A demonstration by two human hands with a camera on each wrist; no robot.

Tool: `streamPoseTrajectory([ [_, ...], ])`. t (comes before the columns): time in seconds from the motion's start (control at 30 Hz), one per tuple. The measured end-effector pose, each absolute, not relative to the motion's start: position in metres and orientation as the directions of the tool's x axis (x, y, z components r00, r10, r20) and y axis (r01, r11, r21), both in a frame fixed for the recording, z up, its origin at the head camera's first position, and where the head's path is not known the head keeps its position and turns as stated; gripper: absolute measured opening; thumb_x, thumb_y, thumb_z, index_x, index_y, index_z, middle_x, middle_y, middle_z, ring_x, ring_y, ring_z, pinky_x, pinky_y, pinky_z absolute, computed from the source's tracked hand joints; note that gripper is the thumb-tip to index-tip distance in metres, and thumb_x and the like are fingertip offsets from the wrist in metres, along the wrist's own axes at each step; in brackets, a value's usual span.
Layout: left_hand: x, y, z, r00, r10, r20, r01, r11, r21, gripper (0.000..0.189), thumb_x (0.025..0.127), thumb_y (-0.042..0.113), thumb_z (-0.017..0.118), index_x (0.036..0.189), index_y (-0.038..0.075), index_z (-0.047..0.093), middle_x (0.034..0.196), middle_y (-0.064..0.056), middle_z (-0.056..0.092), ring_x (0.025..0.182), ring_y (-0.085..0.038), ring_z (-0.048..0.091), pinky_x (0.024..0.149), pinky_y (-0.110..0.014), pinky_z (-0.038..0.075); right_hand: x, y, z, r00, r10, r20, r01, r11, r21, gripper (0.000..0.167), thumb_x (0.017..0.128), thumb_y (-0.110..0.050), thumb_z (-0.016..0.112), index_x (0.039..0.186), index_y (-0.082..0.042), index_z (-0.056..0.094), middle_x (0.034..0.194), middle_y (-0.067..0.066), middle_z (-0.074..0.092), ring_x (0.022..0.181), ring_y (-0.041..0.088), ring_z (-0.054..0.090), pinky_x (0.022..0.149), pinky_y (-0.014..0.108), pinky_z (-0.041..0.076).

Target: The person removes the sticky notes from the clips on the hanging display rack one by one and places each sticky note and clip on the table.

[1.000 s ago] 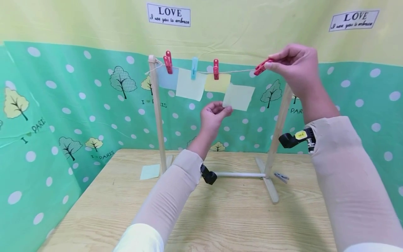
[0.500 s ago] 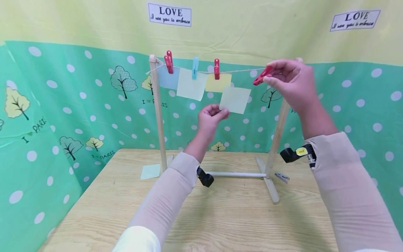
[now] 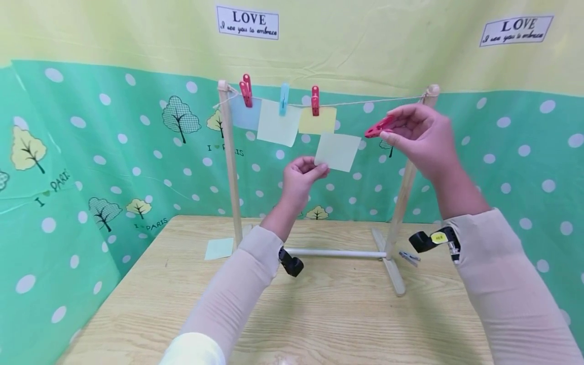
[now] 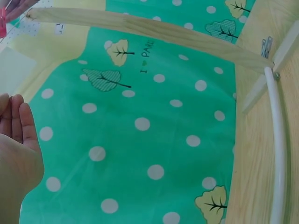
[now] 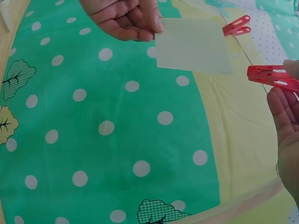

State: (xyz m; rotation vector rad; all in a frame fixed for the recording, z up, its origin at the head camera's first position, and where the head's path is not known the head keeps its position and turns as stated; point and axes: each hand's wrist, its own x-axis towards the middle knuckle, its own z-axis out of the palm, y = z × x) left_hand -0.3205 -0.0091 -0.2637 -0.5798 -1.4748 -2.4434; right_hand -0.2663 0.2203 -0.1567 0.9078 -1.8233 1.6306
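My left hand (image 3: 301, 180) pinches a pale yellow-green paper square (image 3: 337, 152) by its lower left corner, in front of and below the string (image 3: 365, 102). To its right, my right hand (image 3: 422, 139) holds a red clothespin (image 3: 378, 126) between thumb and fingers, its tip pointing left toward the paper but apart from it. In the right wrist view the paper (image 5: 194, 46) and the clothespin (image 5: 268, 75) have a gap between them. On the string hang a blue paper (image 3: 246, 114), a pale green one (image 3: 277, 124) and a yellow one (image 3: 318, 120), each under a clothespin.
Two wooden posts (image 3: 231, 167) carry the string, joined low down by a white bar (image 3: 337, 253). A pale paper square (image 3: 219, 249) lies on the table (image 3: 347, 314) by the left post. A grey clothespin (image 3: 409, 258) lies by the right foot. Patterned cloth hangs behind.
Both hands have come down and slightly left, with the paper and the red clothespin still held. The clothespin has dropped from string height to below the string.
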Motion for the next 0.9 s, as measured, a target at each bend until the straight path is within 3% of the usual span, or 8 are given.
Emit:
streamPoseTrajectory([
  [0.43,-0.313,-0.024,-0.275,-0.885,0.043,0.464,0.405,-0.424,0.81,0.017,0.084,-0.01,0.069,0.083,0.006,0.065,0.079,-0.004,0.07,0.074,-0.016,0.07,0.082,-0.034,0.059,-0.262,0.225,-0.177,-0.616,-0.186,0.766,-0.783,0.04,-0.62,0.029,0.08,0.015,0.07,0.107,0.009,0.064,0.1,0.015,0.065,0.087,0.021,0.066,0.083,0.019,0.055],
  [0.9,-0.302,-0.041,-0.286,-0.898,0.066,0.435,0.376,-0.4,0.836,0.015,0.083,-0.01,0.07,0.084,0.005,0.065,0.079,-0.006,0.071,0.071,-0.015,0.069,0.074,-0.028,0.06,-0.257,0.235,-0.199,-0.62,-0.228,0.75,-0.775,0.03,-0.632,0.029,0.079,0.019,0.066,0.107,0.012,0.061,0.099,0.014,0.065,0.087,0.019,0.066,0.084,0.02,0.055],
])
